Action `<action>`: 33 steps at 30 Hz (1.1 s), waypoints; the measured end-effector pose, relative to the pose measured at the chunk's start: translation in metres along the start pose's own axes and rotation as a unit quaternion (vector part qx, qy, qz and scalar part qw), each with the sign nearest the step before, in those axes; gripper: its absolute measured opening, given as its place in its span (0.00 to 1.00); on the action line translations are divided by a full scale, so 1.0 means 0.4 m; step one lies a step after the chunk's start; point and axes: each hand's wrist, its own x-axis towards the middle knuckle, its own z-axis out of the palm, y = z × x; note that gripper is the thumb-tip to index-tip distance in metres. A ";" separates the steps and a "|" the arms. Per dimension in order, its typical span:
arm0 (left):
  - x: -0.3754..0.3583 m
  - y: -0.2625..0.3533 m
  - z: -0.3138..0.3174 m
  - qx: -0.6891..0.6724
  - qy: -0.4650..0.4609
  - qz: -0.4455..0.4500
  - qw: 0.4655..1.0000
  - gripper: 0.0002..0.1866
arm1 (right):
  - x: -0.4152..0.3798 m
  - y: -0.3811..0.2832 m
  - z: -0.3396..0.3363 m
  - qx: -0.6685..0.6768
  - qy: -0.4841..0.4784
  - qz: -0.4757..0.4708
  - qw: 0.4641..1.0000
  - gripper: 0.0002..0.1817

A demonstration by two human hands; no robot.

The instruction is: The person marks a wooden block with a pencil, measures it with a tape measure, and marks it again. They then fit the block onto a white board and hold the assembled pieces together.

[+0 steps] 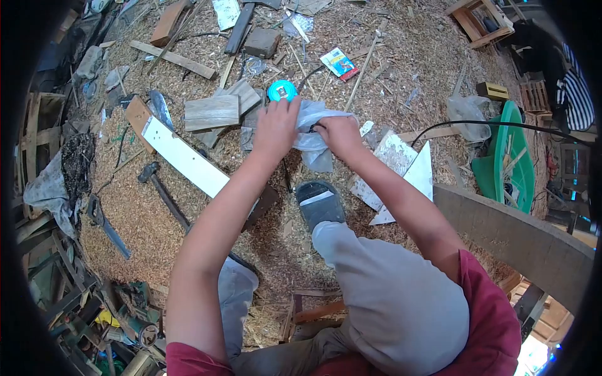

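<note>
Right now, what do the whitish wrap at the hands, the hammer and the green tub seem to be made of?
The whitish wrap looks like thin plastic film: translucent, creased, slightly shiny. The hammer has a blocky, dark head, probably dull metal; its dark handle could be wood or metal. The green tub is probably smooth moulded plastic: one even colour, rounded rim.

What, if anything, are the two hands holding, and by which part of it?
A translucent plastic bag: the right hand appears to pinch it near its middle. The left hand is at its left edge; its grip is hidden.
</note>
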 end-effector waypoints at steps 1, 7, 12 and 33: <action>0.004 -0.003 0.013 0.008 0.010 0.033 0.999 0.34 | 0.003 -0.005 0.006 -0.011 0.000 0.005 1.000 0.09; -0.003 -0.049 0.098 0.058 0.068 0.127 0.988 0.39 | 0.002 -0.038 0.028 -0.026 0.013 -0.001 1.000 0.05; -0.006 -0.052 0.113 0.039 0.031 0.105 0.993 0.40 | -0.009 -0.043 0.045 -0.055 0.041 -0.009 0.998 0.07; -0.211 -0.029 -0.726 -0.126 0.018 0.178 0.976 0.24 | -0.229 -0.324 -0.605 0.292 0.140 -0.081 0.942 0.06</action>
